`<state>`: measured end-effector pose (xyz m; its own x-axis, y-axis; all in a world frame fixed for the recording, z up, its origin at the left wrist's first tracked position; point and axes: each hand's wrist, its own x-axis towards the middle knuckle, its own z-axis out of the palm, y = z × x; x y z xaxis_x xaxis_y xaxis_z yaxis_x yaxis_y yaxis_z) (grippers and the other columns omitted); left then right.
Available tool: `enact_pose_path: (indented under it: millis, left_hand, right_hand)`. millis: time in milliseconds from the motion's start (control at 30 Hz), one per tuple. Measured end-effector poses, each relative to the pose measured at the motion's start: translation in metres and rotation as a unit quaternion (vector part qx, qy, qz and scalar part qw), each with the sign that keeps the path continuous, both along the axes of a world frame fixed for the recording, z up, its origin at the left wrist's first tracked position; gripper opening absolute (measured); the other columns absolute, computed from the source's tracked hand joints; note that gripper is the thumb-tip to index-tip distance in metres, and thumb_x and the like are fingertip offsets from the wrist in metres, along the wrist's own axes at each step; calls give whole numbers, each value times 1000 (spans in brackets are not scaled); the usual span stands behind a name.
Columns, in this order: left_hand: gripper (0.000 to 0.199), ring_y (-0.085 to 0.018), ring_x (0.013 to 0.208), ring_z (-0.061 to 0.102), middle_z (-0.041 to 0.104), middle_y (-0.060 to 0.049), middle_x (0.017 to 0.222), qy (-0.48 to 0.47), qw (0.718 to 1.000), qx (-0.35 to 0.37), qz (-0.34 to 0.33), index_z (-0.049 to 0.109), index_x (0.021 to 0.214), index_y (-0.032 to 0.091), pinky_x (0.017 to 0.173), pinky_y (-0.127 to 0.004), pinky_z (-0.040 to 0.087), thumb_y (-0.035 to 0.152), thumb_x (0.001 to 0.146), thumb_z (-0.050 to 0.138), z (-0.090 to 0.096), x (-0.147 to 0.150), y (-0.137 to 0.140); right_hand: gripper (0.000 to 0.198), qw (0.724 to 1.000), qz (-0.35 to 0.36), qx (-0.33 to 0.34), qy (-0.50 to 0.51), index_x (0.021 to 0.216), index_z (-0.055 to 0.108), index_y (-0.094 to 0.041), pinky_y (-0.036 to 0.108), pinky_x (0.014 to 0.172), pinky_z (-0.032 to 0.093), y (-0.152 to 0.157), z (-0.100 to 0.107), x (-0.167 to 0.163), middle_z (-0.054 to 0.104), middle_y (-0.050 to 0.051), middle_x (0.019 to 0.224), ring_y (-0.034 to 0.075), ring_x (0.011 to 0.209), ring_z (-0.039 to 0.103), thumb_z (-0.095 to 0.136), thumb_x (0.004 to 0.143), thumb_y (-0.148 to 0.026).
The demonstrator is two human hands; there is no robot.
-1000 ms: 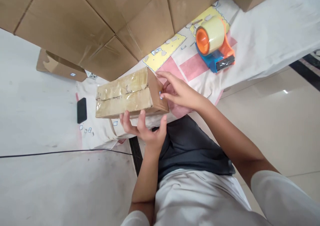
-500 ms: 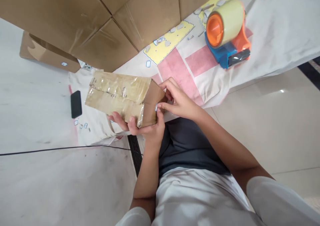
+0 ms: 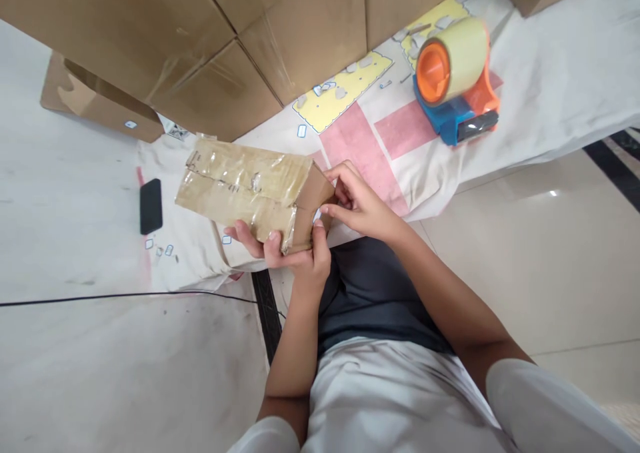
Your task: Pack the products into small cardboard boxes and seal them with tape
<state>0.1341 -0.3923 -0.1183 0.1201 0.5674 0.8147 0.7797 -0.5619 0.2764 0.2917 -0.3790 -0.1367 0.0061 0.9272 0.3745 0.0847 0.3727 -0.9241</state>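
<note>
A small cardboard box (image 3: 240,184), wrapped in shiny clear tape, is held tilted above the cloth. My left hand (image 3: 300,256) grips it from below at its near right corner, the fingers along the long side and the thumb on the end face. On that end face is a small white label (image 3: 317,215) with a blue edge, partly hidden by the thumbs. My right hand (image 3: 357,203) has its thumb tip at the label's edge, while its curled fingers rest by the box's far end corner.
Large cardboard boxes (image 3: 310,36) stand along the back. An orange and blue tape dispenser (image 3: 457,83) sits at the right on the cloth (image 3: 545,73). At the left lie a black phone (image 3: 151,206), an open cardboard piece (image 3: 95,103), loose labels (image 3: 169,249) and a black cable (image 3: 125,296).
The view has shifted slightly. The box and both hands have moved a little to the right in it, and the hands keep nearly the same hold at the label.
</note>
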Motion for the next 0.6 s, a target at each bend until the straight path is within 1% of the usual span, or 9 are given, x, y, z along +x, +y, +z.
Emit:
enact_pose_path:
  millis: [133,200,267,333,433,500,567,600]
  left_hand:
    - [72,-38,158,3,15,-23,161,3,1000,0,-16,23,132,29,121,-80,7,26,83,76,-4,-4,-1]
    - [78,-38,158,6,17,-24,161,13,1000,-1,-7,22,134,28,122,-79,9,26,80,79,-3,-4,-1]
    - [80,-37,158,8,18,-24,160,18,1000,6,5,21,136,28,123,-77,11,26,80,78,-2,-3,0]
    - [79,-35,158,8,19,-24,159,12,1000,16,5,21,135,29,124,-75,12,24,80,77,-2,-2,1]
    - [79,-35,159,5,18,-24,158,8,1000,19,13,20,133,30,121,-76,15,22,78,77,-8,-3,3]
    - [77,-35,159,2,16,-24,158,7,999,-17,43,21,130,30,120,-76,18,25,78,78,-16,-5,2]
    - [76,-35,158,1,14,-23,157,-4,994,-89,56,23,128,29,120,-74,21,29,78,80,-26,-7,1]
    - [73,-35,158,2,15,-23,156,-13,990,-131,48,26,127,28,121,-72,22,30,78,80,-31,-8,1]
  right_hand:
    - [50,1000,8,-2,-2,124,49,-25,25,64,44,0,-3,2,42,1,106,12,76,44,78,85,-35]
    - [53,1000,1,-1,-5,126,48,-26,25,63,43,0,-3,1,42,1,108,12,76,44,79,83,-33]
    - [51,1000,-6,1,-3,124,49,-26,24,63,42,0,-2,0,42,1,107,11,75,44,79,83,-32]
    - [45,1000,-9,-1,2,120,51,-25,25,63,41,0,-1,-1,43,0,104,11,75,44,78,84,-32]
    - [37,1000,-11,-6,10,111,52,-24,25,64,41,0,0,-2,44,0,101,12,74,44,76,86,-36]
    - [37,1000,-15,-3,17,109,53,-23,25,64,41,0,0,-3,45,0,100,12,74,44,76,87,-40]
    - [40,1000,-21,-5,20,110,54,-23,25,63,41,1,-1,-3,47,0,101,12,73,45,77,85,-43]
    - [42,1000,-24,-11,18,113,54,-23,25,63,41,1,-2,-3,49,1,103,12,73,46,78,85,-43]
